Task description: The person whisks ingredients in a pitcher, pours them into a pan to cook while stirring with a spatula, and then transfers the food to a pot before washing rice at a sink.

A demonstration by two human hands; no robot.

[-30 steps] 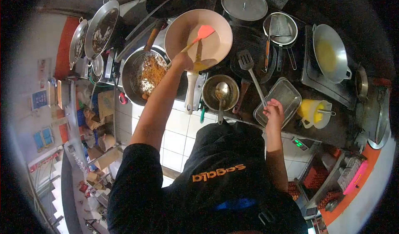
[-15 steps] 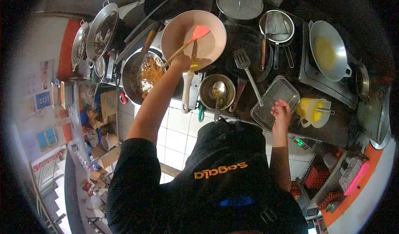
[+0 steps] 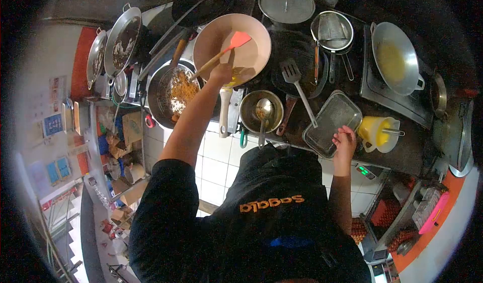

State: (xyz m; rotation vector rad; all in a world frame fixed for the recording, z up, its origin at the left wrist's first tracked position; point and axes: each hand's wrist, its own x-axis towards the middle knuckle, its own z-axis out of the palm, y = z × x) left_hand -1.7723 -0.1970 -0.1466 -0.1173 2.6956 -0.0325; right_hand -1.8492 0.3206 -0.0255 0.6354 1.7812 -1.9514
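Note:
My left hand [image 3: 221, 75] is closed around the wooden handle of a silicone spatula [image 3: 240, 39] with a red-orange head. The spatula reaches over a beige frying pan [image 3: 211, 36], whose pale handle points toward me. A little yellow liquid or food shows low in the pan, partly behind my hand. My right hand [image 3: 344, 140] holds nothing; its fingers are apart and loosely bent. It hovers beside the near right edge of a rectangular metal tray [image 3: 332, 119], close to a plastic jug [image 3: 375, 132] of yellow liquid.
Left of my forearm is a pan [image 3: 161, 94] with brown shreds and white bits. A steel bowl [image 3: 246, 112] with a spoon sits near the counter edge. A slotted turner [image 3: 300, 89] leans on the tray. At right stands a wok [image 3: 397, 62].
My right hand has shifted slightly right and down, toward the jug. My left hand stays over the pan, still gripping the spatula, with hardly any movement.

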